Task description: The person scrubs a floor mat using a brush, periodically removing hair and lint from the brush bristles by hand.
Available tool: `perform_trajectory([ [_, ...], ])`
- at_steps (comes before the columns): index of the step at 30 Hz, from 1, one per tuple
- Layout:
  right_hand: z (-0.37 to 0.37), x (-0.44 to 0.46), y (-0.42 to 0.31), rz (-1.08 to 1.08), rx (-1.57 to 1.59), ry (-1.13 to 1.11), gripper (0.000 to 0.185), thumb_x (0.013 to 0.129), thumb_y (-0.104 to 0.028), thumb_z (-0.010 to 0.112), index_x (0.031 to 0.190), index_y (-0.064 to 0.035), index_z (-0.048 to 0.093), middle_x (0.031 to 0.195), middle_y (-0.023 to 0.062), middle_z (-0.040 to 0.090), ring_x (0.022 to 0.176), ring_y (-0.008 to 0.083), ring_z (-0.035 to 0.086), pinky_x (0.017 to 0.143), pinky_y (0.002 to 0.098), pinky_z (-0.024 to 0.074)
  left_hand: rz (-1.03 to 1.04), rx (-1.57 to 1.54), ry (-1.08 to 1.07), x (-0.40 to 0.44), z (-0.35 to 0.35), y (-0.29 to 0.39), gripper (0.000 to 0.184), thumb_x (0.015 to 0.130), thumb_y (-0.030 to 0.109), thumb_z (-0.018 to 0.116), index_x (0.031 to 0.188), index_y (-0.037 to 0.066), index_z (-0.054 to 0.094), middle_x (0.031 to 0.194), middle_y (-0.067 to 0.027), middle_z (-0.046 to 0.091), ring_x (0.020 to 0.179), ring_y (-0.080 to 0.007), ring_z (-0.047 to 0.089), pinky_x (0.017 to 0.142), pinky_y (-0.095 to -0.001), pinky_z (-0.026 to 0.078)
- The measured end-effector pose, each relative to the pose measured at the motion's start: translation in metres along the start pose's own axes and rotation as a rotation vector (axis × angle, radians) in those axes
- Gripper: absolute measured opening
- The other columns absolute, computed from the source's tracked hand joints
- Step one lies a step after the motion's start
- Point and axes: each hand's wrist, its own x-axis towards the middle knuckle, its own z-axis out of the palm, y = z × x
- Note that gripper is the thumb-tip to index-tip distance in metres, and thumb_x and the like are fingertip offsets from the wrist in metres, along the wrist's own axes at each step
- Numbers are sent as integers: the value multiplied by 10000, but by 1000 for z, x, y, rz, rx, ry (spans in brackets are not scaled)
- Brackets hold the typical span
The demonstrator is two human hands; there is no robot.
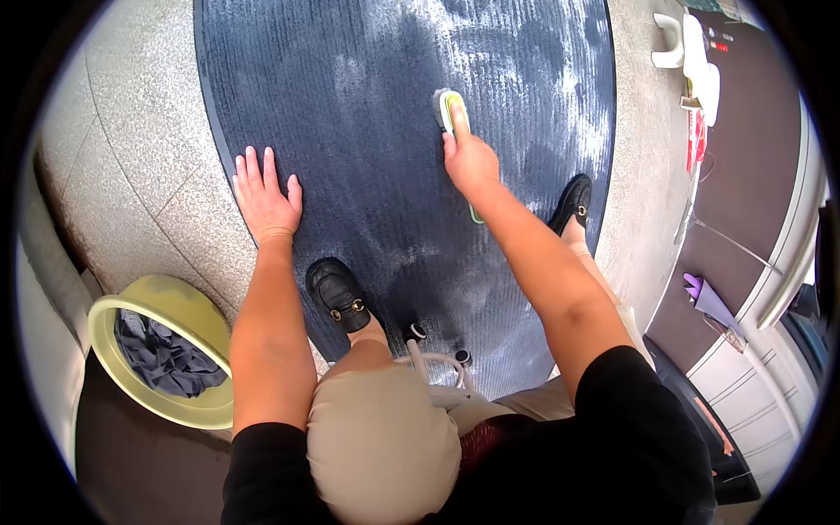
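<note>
A dark blue ribbed mat (376, 114) lies on the floor, with white foam streaked over its upper and right parts. My right hand (472, 162) is closed around a scrub brush (452, 107) with a green and white body and grey bristles, held against the mat. Part of the brush handle shows below my wrist. Flat on the mat's left edge rests my left hand (267, 197), fingers spread, holding nothing.
A yellow-green basin (162, 293) with dark cloth (166, 354) stands at left. My black shoes (337, 293) are on the mat. White stool legs (420, 359) show beneath me. A purple folded umbrella (713, 302) and a white plastic item (700, 70) are at right.
</note>
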Motion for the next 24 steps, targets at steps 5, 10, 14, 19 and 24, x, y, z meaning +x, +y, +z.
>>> perform_trajectory([
  [5,-26,64,-27,17,88,89,571,962,-360,439,1481,-272,219,895,238,666,821,443,633,779,507,490,-3,3,-3,0,-1,1,605,856,315,575,1410,142,406,1512,-130,296,1399,-349,262,1128,-505,245],
  [10,53,-110,67,-26,125,-39,629,943,-326,521,1490,-337,212,765,190,631,689,371,645,654,482,511,7,20,-4,1,-1,1,618,853,315,573,1419,139,397,1515,-131,292,1400,-353,260,1127,-507,241],
  [14,46,-107,71,-3,1,-91,633,939,-329,527,1491,-314,217,760,199,631,700,367,650,651,485,521,32,30,16,1,1,1,611,857,311,564,1416,125,400,1505,-144,308,1391,-365,274,1125,-512,242],
  [19,-33,62,-11,113,105,55,567,962,-343,458,1477,-262,236,886,222,665,814,399,649,755,487,501,23,24,11,-1,-1,2,608,861,312,559,1418,129,398,1508,-146,303,1394,-367,267,1126,-510,238],
  [24,8,-31,38,104,174,-28,608,957,-328,482,1493,-276,199,924,261,651,825,443,635,762,503,488,25,19,14,2,0,1,626,839,303,589,1412,140,399,1509,-138,299,1393,-365,269,1119,-523,253],
])
